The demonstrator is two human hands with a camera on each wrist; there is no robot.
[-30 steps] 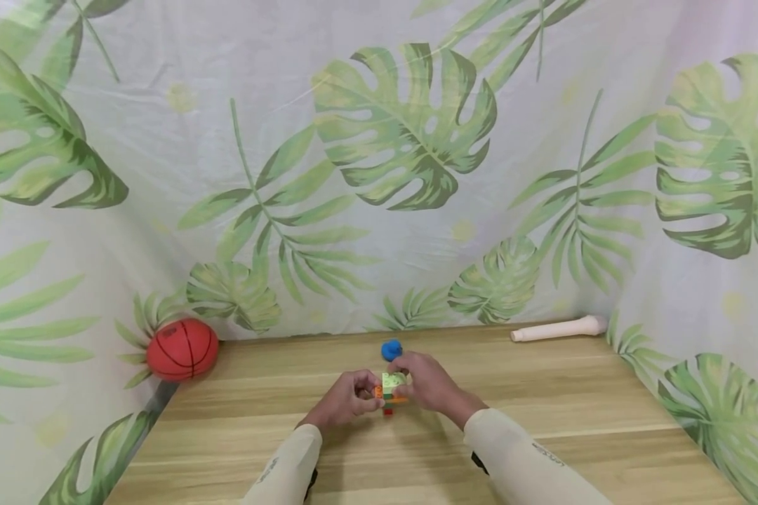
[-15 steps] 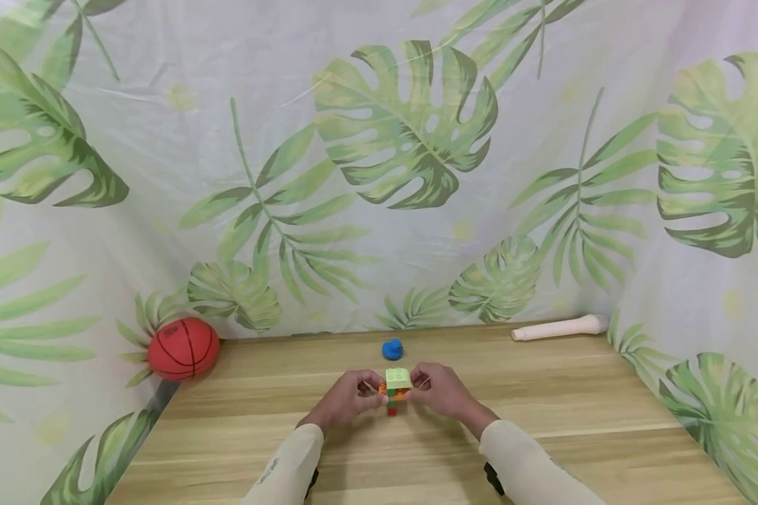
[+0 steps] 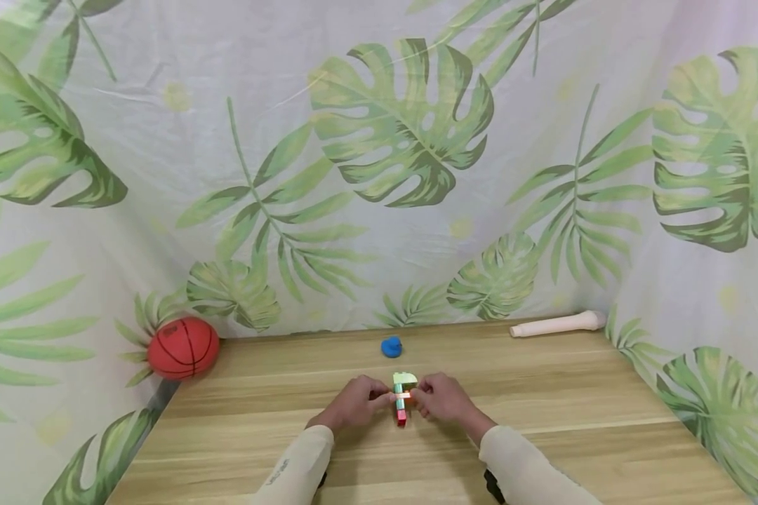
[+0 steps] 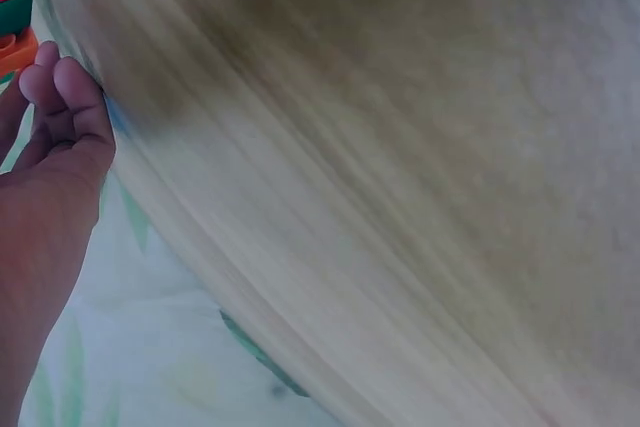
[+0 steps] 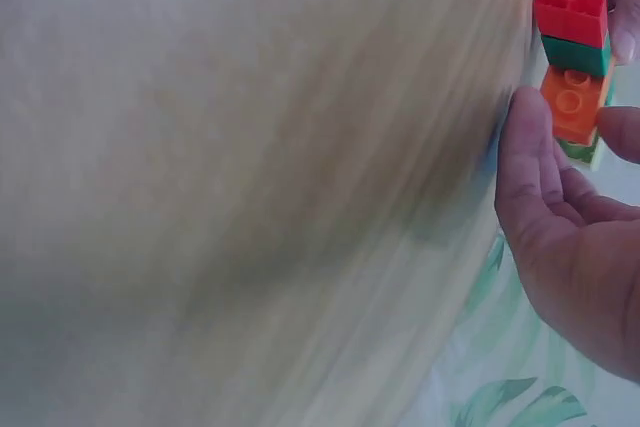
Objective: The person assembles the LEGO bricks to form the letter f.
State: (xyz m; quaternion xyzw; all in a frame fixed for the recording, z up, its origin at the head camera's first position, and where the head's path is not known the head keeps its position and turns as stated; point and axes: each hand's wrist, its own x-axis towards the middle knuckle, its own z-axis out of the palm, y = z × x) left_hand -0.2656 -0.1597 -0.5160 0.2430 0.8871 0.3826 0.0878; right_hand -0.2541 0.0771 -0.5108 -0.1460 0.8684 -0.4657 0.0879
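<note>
Between the two hands stands a small figure of toy building blocks. A light green block (image 3: 405, 379) tops it, a red block (image 3: 401, 419) forms its lower end, and an orange crosspiece with a green block above and below runs through the middle. My left hand (image 3: 356, 402) pinches the left end of the crosspiece between thumb and fingers. On the other side, my right hand (image 3: 447, 400) pinches the right end, an orange block (image 5: 570, 102) with round studs in the right wrist view. In the left wrist view the figure is mostly cut off, with its orange block (image 4: 18, 52) at the edge.
Behind the hands, a blue rubber duck (image 3: 391, 347) sits on the wooden table (image 3: 259, 449). A red basketball (image 3: 183, 348) rests at the back left corner. Far right lies a pale pink microphone-shaped object (image 3: 556, 325). A leaf-patterned curtain (image 3: 404, 245) encloses the back and sides.
The right hand has come down from the light green block to the crosspiece's right end. The figure has shifted slightly right and tilted, showing more of its green and red blocks.
</note>
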